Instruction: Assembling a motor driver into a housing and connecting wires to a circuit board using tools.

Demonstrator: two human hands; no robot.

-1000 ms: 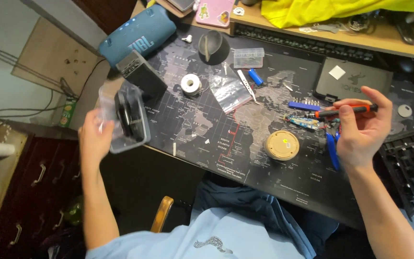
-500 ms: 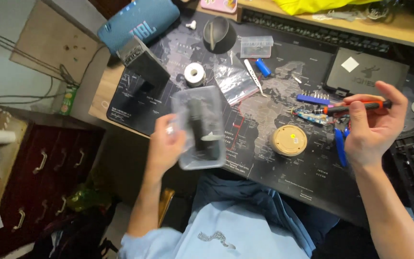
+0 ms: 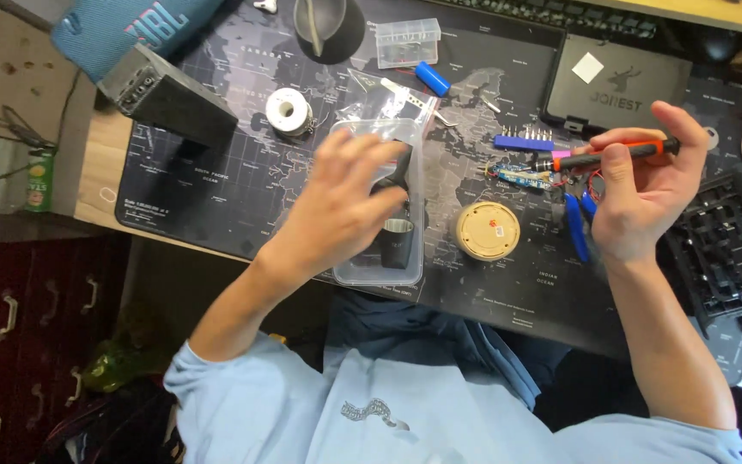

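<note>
Dark desk mat printed w/ a world map [image 3: 216, 198] covered most of tabletop [image 3: 100, 176]; dark drawer unit [image 3: 36, 344] stood below at left. Clear plastic box [image 3: 384, 258] lay on mat near front edge, roughly centre, w/ dark parts inside, too blurred to tell what kind. Left hand [image 3: 345, 202] rested on top of box, fingers [image 3: 367, 155] spread fairly wide over its upper half; couldn't tell whether gripping or just pressing down. Right hand [image 3: 637, 202] hovered above mat at right, fingers closed round orange-and-black pen-shaped tool [image 3: 616, 155], tip pointing left toward small blue circuit board [image 3: 521, 174]. Tip near board, apart or touching not clear.

Just beside box on right: round tan tin [image 3: 488, 230]. Further out: solder spool [image 3: 287, 112], clear bag [image 3: 384, 99] behind box, blue cylinder [image 3: 432, 78], small clear case [image 3: 407, 41], blue bit holder [image 3: 526, 140], blue-handled pliers [image 3: 577, 225] partly under right hand. Black box [image 3: 169, 94] and blue speaker [image 3: 130, 26] at far left, flat black case [image 3: 616, 82] top right, keyboard frame [image 3: 723, 249] at right edge.

Progress, as a judgement: early/mid stage. Box set down within reach, tool in hand, board still bare on mat, no part seen lifted out of box yet.
</note>
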